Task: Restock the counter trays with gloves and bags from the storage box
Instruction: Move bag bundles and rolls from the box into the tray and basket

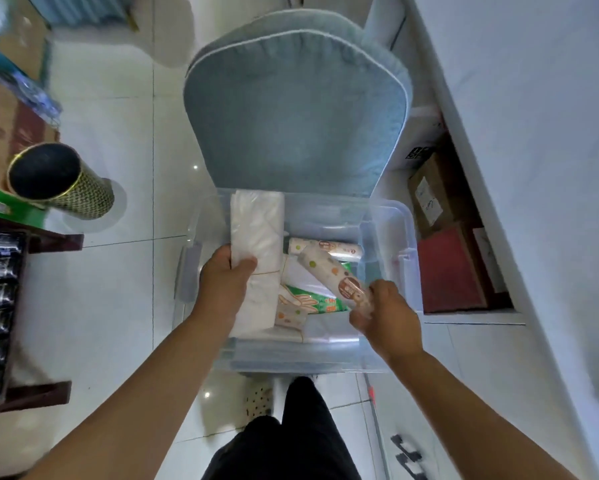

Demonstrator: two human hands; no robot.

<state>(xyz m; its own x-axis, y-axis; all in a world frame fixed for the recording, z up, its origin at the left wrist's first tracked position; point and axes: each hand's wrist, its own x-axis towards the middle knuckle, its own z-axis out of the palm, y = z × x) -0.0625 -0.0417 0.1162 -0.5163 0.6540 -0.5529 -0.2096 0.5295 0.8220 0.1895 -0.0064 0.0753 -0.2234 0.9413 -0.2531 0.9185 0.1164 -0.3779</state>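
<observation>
Clear plastic storage box (409, 237) at centre, lid off, on the near side of a blue cushioned chair (291, 116); can't tell if it rests on the seat edge. Left hand (223, 282) grips the near end of a white bag pack (256, 230), thumb on top and fingers curled under. The pack runs near to far over the left side of the box, its far end at the far rim. Right hand (388, 317) is at the box's right near corner, fingers wrapped round the near end of a dotted bag roll (329, 275). The roll is tilted, its far end pointing far-left over the box middle. Inside the box: a green glove packet (312, 301) under the dotted roll, a second roll (322, 245) lying across the far side, and more white folded packs at the left and near side. On the floor far left, a black-and-gold tin (59, 181). On the right, under a white counter, a cardboard box (433, 199) and a red box (450, 271). Black trousers (291, 445) at the near edge.
</observation>
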